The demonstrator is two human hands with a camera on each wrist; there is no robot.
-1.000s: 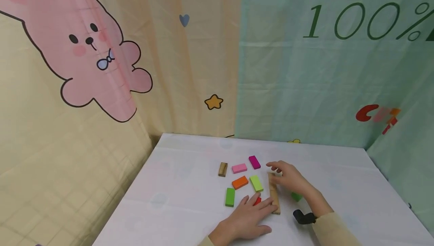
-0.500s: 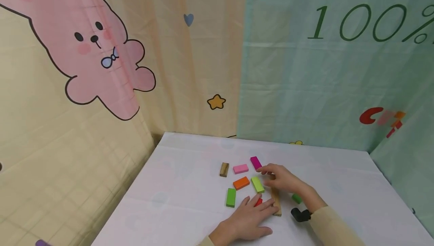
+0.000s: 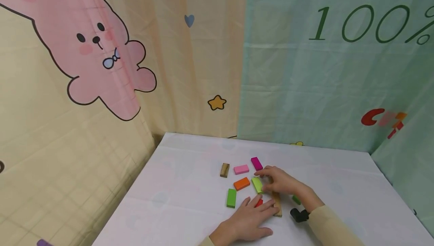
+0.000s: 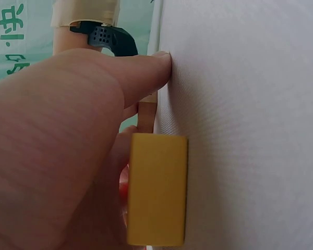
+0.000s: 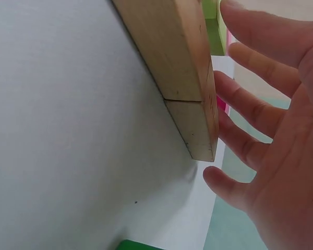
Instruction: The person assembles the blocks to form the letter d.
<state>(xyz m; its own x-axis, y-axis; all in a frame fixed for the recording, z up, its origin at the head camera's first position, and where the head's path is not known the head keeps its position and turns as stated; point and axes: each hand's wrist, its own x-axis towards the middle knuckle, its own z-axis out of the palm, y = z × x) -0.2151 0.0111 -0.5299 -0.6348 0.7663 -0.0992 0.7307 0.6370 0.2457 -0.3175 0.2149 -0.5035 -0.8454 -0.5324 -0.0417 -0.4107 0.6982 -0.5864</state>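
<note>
My left hand (image 3: 245, 219) lies palm down with fingers spread, its fingertips at the near end of a row of plain wooden blocks (image 3: 277, 200). A red block (image 3: 259, 203) shows between its fingers; a yellow block (image 4: 157, 190) sits beside it in the left wrist view, hidden from the head view. My right hand (image 3: 281, 180) reaches over the far part of the wooden row, fingers loosely bent. Its thumb is right at the edge of a lime-green block (image 3: 257, 185), the index fingertip just beyond that block's far end. Nothing is held between the right fingers (image 5: 245, 143).
Left of the hands lie an orange block (image 3: 242, 184), a green block (image 3: 231, 198), a pink block (image 3: 241, 169) and a brown wood-grain block (image 3: 225, 170). A magenta block (image 3: 256, 163) is beyond the right fingertips. Another green block (image 3: 296, 200) lies under the right forearm.
My right hand has moved left across the wooden row and slightly toward me, to the lime-green block. My left hand stays in place. The head view has shifted slightly.
</note>
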